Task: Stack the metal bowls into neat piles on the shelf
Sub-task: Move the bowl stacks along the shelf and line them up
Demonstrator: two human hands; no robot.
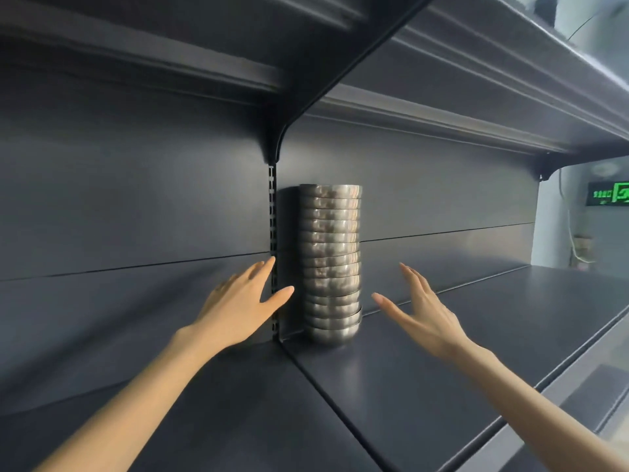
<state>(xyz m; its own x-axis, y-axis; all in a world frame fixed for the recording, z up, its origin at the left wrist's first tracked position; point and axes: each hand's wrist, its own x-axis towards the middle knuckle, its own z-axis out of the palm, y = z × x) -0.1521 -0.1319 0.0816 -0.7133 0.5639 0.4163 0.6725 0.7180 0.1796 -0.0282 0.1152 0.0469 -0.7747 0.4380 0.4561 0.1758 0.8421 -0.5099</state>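
1. The pile of metal bowls (330, 264) stood upright on the dark shelf (459, 362), close to the back panel and just to the right of the slotted upright (271, 212). Its long axis ran vertically, from the shelf board up towards the shelf above.
2. The left hand (238, 308) was on the left side of the pile and the right hand (422, 315) on the right side, so the pile lay between the two palms, which faced each other.
3. Both hands held nothing. The fingers were straight and loosely spread, and the thumbs pointed inward to the bowls.
4. Neither hand seemed to touch the metal. The left thumb was just beside the lower half of the pile and looked a little nearer than the right thumb, though the difference was small.
5. The lower bowls sat slightly off to the right and some middle ones were a bit tilted, so the pile was not quite neat.
6. In my judgement the next move needed both palms to come inward together, at the same height, to press the pile straight. A push from one side only could tip it.
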